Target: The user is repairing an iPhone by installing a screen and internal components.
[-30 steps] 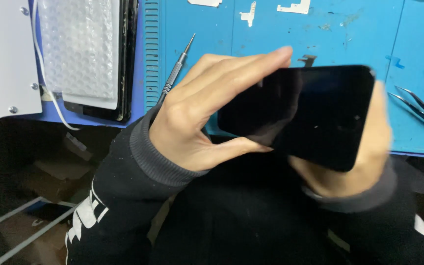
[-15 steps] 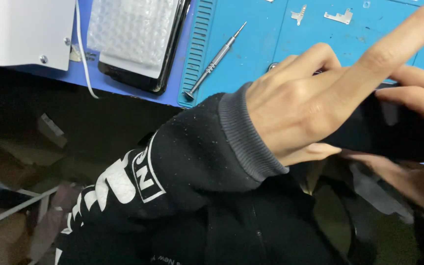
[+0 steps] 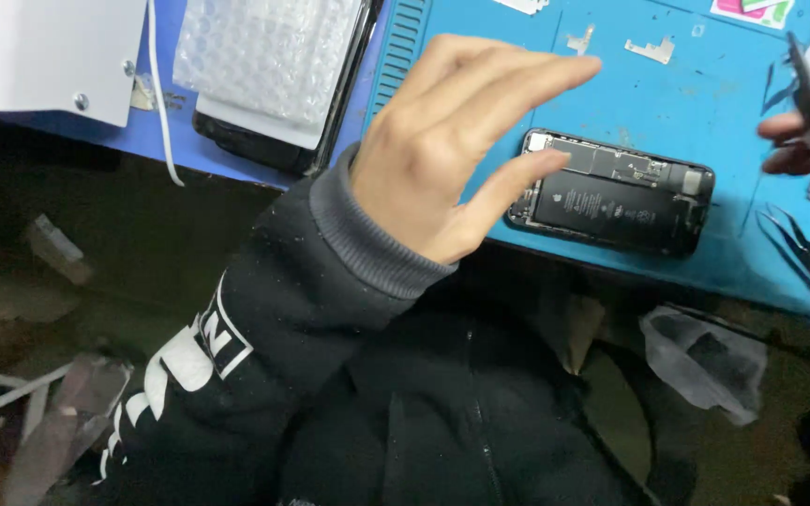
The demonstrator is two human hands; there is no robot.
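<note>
- A white metal box (image 3: 44, 52) sits at the far left of the tabletop (image 3: 480, 56), with a thin white cable (image 3: 163, 103) hanging past its edge.
- At 3 o'clock from it, a sheet of clear bubble wrap (image 3: 269, 56) covers a dark flat device (image 3: 246, 145).
- The left hand (image 3: 447, 155) hovers above the blue work mat (image 3: 733, 122), grip released, fingers spread, touching nothing.
- At 3 o'clock from that hand lies the opened black phone (image 3: 616, 192), battery and boards exposed, flat on the mat.
- At the far right edge, the right hand (image 3: 803, 136) pinches a slim dark tool (image 3: 803, 84); black tweezers (image 3: 803, 253) lie at its 6 o'clock.
</note>
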